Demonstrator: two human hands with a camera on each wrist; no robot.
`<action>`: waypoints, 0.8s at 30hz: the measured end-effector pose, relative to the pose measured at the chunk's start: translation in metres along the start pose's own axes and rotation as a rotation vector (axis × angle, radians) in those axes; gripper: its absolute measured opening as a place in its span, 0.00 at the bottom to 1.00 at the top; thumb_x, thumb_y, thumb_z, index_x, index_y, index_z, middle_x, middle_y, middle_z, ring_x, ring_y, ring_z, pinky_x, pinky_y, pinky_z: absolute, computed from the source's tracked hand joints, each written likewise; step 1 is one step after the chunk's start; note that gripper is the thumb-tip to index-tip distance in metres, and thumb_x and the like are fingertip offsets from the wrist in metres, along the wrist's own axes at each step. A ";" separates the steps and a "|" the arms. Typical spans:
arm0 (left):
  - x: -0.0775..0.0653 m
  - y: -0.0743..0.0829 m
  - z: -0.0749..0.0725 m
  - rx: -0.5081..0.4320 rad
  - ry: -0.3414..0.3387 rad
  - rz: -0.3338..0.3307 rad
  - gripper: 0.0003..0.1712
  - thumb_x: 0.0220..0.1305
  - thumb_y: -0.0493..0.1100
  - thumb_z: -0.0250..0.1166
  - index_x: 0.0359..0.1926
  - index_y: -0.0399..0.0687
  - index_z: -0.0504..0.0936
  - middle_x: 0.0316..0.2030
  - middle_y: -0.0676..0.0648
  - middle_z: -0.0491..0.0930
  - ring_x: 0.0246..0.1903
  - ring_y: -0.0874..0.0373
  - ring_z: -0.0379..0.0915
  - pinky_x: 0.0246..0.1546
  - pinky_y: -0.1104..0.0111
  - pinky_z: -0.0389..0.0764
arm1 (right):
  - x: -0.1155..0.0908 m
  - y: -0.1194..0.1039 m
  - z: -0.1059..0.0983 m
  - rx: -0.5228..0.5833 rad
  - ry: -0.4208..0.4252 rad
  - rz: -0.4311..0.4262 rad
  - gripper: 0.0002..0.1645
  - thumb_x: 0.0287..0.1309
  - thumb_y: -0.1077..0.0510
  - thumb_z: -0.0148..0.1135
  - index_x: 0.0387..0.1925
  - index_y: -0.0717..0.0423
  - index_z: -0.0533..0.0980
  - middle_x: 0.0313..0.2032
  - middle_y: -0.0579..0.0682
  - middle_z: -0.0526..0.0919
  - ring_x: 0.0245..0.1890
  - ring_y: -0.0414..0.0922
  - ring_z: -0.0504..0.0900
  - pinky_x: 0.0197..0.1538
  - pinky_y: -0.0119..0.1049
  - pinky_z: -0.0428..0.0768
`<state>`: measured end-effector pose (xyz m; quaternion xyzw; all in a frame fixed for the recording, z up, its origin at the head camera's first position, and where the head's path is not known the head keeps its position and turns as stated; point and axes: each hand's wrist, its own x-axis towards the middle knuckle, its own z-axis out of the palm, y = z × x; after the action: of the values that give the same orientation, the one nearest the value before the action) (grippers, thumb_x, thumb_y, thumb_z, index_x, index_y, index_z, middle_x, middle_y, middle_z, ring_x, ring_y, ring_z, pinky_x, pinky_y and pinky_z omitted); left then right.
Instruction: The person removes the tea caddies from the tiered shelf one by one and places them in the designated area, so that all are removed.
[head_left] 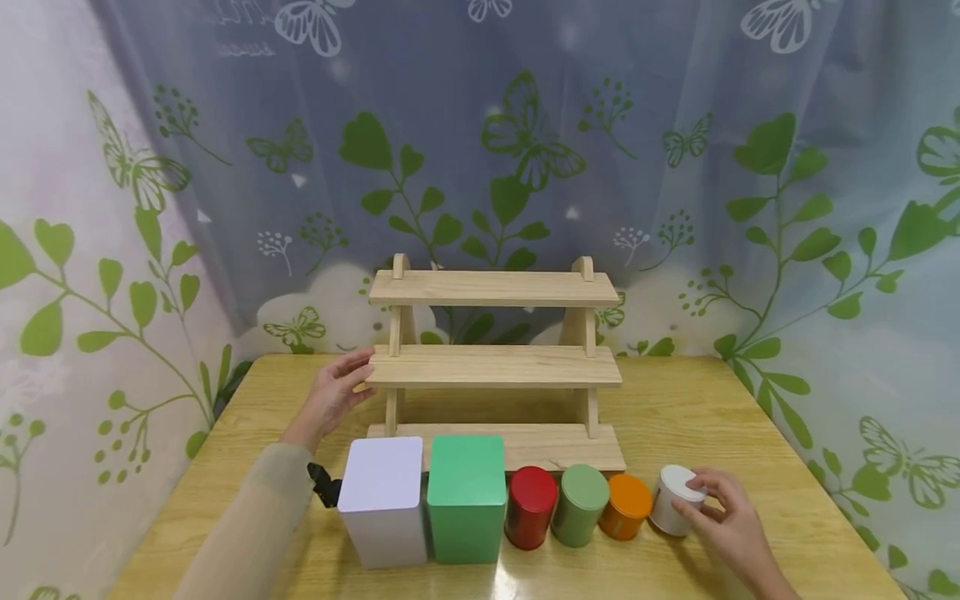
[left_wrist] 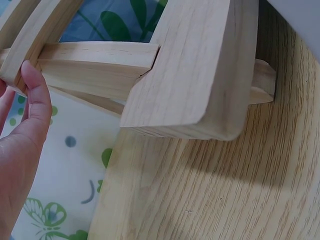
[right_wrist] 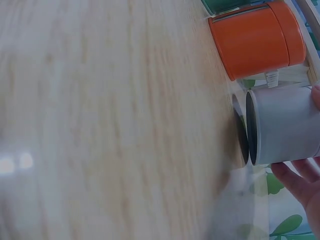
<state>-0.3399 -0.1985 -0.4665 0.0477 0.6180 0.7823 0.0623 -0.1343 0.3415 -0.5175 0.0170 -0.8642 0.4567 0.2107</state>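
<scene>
A three-tier wooden display shelf (head_left: pixel 495 367) stands at the middle of the table. My left hand (head_left: pixel 337 392) holds its left side at the middle tier; in the left wrist view the thumb (left_wrist: pixel 37 95) presses on a wooden edge, with the other fingers partly hidden. At the right end of a row of containers, my right hand (head_left: pixel 723 517) grips a white lidded can (head_left: pixel 667 504) between thumb and fingers. In the right wrist view a dark gap shows between the can's base (right_wrist: pixel 253 127) and the tabletop. Left of it stands an orange can (head_left: pixel 625 508).
Along the front of the shelf stand a white box (head_left: pixel 386 525), a green box (head_left: pixel 467 525), a red can (head_left: pixel 531 510) and a light green can (head_left: pixel 580 508). A butterfly-and-leaf patterned curtain (head_left: pixel 450 167) surrounds the wooden table (head_left: pixel 690 408) behind and at the sides.
</scene>
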 end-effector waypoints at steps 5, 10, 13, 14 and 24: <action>0.000 0.001 0.000 0.016 -0.001 -0.002 0.30 0.63 0.40 0.61 0.64 0.38 0.64 0.53 0.46 0.67 0.46 0.56 0.70 0.39 0.65 0.78 | -0.002 0.001 0.001 0.010 -0.025 0.000 0.16 0.47 0.67 0.70 0.38 0.62 0.73 0.49 0.53 0.67 0.41 0.30 0.71 0.38 0.25 0.76; 0.000 0.001 0.001 0.005 -0.001 -0.006 0.31 0.63 0.39 0.61 0.65 0.37 0.63 0.53 0.46 0.67 0.46 0.56 0.70 0.39 0.65 0.78 | -0.005 0.002 -0.001 -0.001 -0.045 -0.011 0.16 0.47 0.67 0.70 0.38 0.62 0.73 0.49 0.52 0.66 0.42 0.28 0.69 0.38 0.24 0.76; -0.001 0.002 0.002 0.007 0.004 -0.004 0.31 0.63 0.39 0.61 0.65 0.37 0.63 0.53 0.46 0.67 0.46 0.56 0.70 0.39 0.65 0.78 | -0.007 0.002 -0.001 0.009 -0.046 -0.035 0.17 0.45 0.68 0.70 0.37 0.62 0.73 0.49 0.52 0.66 0.43 0.28 0.69 0.38 0.24 0.76; -0.001 0.002 0.002 0.010 0.005 -0.004 0.31 0.63 0.39 0.61 0.65 0.37 0.63 0.53 0.46 0.67 0.46 0.56 0.70 0.39 0.65 0.78 | -0.008 0.002 -0.001 0.017 -0.047 -0.045 0.17 0.45 0.69 0.70 0.37 0.62 0.73 0.49 0.52 0.66 0.43 0.28 0.68 0.38 0.24 0.76; -0.003 0.004 0.002 0.078 -0.003 0.000 0.30 0.64 0.40 0.60 0.65 0.37 0.63 0.56 0.44 0.66 0.47 0.58 0.69 0.41 0.66 0.77 | -0.011 0.005 -0.001 0.071 -0.025 -0.162 0.19 0.41 0.76 0.69 0.37 0.64 0.74 0.48 0.53 0.70 0.47 0.30 0.69 0.39 0.22 0.75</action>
<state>-0.3371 -0.1977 -0.4621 0.0511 0.6480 0.7574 0.0615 -0.1257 0.3435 -0.5254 0.0999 -0.8459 0.4681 0.2353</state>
